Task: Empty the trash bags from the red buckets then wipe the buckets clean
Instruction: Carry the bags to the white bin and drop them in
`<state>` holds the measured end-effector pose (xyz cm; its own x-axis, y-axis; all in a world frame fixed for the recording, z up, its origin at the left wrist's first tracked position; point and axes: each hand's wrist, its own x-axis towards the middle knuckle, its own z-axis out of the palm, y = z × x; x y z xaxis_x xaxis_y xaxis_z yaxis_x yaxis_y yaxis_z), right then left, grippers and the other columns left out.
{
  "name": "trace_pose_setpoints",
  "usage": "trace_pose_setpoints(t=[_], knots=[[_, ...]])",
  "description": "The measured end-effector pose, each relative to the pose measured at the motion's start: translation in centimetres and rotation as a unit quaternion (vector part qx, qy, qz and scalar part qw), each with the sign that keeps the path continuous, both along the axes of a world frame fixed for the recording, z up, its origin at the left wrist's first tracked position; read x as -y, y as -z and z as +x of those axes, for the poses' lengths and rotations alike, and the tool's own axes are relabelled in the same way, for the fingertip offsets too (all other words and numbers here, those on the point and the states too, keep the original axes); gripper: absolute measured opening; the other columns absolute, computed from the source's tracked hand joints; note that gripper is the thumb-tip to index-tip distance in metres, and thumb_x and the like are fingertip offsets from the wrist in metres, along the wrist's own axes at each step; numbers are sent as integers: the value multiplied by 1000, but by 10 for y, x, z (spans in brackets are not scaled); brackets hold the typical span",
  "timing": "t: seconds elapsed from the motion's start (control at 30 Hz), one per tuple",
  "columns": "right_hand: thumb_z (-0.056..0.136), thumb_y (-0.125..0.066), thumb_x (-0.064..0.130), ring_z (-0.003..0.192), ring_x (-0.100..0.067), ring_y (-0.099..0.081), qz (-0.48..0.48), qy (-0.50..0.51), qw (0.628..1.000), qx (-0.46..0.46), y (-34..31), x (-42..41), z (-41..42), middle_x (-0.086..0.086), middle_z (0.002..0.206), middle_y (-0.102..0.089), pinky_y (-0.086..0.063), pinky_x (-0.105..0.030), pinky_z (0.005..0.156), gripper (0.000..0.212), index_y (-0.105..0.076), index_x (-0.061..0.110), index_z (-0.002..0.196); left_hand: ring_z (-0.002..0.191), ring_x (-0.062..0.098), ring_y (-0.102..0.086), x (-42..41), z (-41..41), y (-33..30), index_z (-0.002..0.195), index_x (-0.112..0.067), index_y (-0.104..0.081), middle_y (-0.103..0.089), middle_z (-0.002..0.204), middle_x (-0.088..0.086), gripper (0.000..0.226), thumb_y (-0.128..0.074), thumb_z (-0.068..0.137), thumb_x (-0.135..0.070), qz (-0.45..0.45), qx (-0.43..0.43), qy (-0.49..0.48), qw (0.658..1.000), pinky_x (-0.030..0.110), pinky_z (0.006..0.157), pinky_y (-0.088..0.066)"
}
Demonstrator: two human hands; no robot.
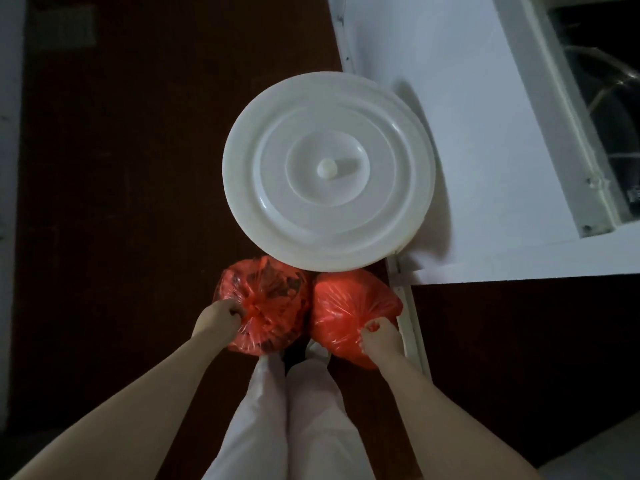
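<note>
View from above. Left hand grips the gathered neck of a translucent red trash bag; right hand grips a second, opaque red trash bag. The bags touch, hanging before the person's white trousers, just below a round white lid over dark floor.

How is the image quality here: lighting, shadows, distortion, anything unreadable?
Head view: dim overall, the floor nearly black; the white lid is brightest, casting a soft shadow on the white cabinet; wide-angle bending of edges; mildly soft; both hands and red bags remain readable.
</note>
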<state>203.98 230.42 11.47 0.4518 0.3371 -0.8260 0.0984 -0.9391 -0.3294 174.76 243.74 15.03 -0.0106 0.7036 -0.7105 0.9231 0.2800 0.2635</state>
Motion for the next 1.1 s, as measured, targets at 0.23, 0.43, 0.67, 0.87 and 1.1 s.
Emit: trace_pose_setpoints(t=[0.23, 0.43, 0.67, 0.87, 1.1], knots=[[82, -64, 28, 90, -28, -68, -12, 15, 1000, -8, 58, -20, 13, -6, 93, -70, -56, -46, 86, 6, -58, 28, 84, 58, 10, -55, -31, 12, 52, 92, -23, -73, -67, 91, -1, 27, -52, 93, -7, 0, -4, 4, 1000, 23, 48, -38], [83, -61, 24, 92, -32, -68, -28, -8, 1000, -3, 121, -19, 28, -10, 97, -70, -56, -48, 86, 8, -55, 29, 85, 70, 11, -60, -39, 22, 95, 108, -21, -74, -66, 104, -2, 28, -51, 95, -12, -27, 3, 43, 999, 22, 55, -42], [91, -51, 15, 107, -32, -62, -29, -48, 998, -1, 108, -35, 20, -11, 118, -63, -50, -39, 96, 37, -54, 14, 128, 97, 21, -64, -28, 25, 124, 127, -20, -64, -66, 120, 6, 32, -52, 97, -18, -101, 44, 40, 993, 29, 75, -51], [91, -52, 11, 100, -29, -59, -15, -40, 999, -3, 92, -39, 15, -9, 109, -61, -47, -35, 87, 39, -54, 12, 130, 119, 26, -58, -34, 31, 113, 142, -20, -51, -55, 140, 8, 45, -50, 97, -16, -92, 75, -2, 993, 35, 96, -49], [87, -53, 14, 101, -36, -63, 6, -17, 1000, -10, 73, -52, 14, -13, 111, -64, -52, -41, 90, 38, -56, 18, 125, 91, 16, -66, -51, 27, 92, 136, -27, -57, -66, 120, 1, 43, -53, 93, -21, -90, 93, -44, 991, 31, 79, -54]])
